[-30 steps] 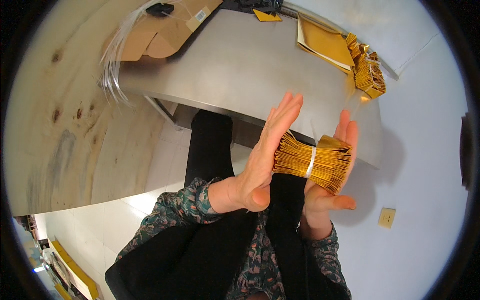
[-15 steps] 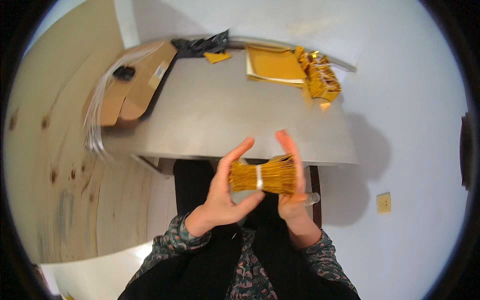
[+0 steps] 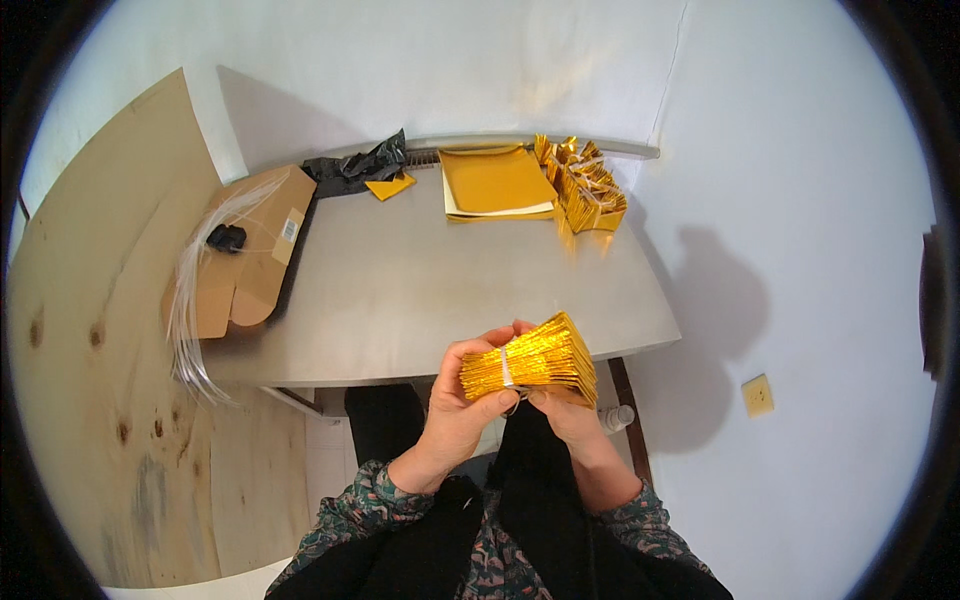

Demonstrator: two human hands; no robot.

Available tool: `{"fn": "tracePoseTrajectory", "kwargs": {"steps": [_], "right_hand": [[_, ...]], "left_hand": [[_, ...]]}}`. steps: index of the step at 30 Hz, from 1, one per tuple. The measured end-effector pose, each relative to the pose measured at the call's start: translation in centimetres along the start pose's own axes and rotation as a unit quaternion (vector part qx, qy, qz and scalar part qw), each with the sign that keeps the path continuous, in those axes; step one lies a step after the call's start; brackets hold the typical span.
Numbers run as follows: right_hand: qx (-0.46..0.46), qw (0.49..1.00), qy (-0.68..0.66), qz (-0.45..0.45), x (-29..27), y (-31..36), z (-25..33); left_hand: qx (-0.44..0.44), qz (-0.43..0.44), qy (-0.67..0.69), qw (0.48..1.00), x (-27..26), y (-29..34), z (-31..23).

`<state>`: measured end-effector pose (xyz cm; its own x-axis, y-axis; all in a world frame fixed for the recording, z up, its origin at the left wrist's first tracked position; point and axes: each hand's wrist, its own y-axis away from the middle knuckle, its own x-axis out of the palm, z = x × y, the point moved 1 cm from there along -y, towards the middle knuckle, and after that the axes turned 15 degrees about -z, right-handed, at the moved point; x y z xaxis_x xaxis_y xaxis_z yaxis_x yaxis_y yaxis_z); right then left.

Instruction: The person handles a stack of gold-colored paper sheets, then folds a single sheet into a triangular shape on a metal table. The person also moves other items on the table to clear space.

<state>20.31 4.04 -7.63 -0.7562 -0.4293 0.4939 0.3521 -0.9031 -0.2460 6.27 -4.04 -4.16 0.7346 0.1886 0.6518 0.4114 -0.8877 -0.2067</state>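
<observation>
A thick bundle of shiny gold foil strips (image 3: 545, 358), tied round its middle with a white tie, is held up in front of the table's near edge. My left hand (image 3: 455, 405) wraps round its left end, the thumb pressed near the tie. On the lower right, my right hand (image 3: 572, 420) grips the bundle with its thumb beside the left one; most of its fingers are hidden behind the foil. The bundle's right end fans out wider than its tied waist.
A grey table (image 3: 400, 290) spans the front. At its left lies a cardboard box (image 3: 265, 255) with white ties (image 3: 190, 300) draped over it. Along the back are black plastic (image 3: 365, 170), a gold piece (image 3: 390, 186), stacked gold sheets (image 3: 498, 183) and more tied gold bundles (image 3: 590, 195).
Both hands have closed in on the bundle, and my thumbs have come together by the tie. The bundle has tilted, its right end fanning wider. The view has shifted, showing more wall.
</observation>
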Motion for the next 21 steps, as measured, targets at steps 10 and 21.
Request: {"fn": "tracePoseTrajectory", "kwargs": {"steps": [10, 21], "right_hand": [[-0.018, 0.998, -0.007, -0.059, -4.3, -1.9, 1.7], [-0.046, 0.876, 0.427, -0.218, -11.0, -8.5, 8.3]], "left_hand": [[0.019, 0.151, -0.287, 0.946, 1.5, -4.3, 0.4], [-0.095, 0.208, -0.43, 0.873, -3.0, -10.8, 0.0]]}}
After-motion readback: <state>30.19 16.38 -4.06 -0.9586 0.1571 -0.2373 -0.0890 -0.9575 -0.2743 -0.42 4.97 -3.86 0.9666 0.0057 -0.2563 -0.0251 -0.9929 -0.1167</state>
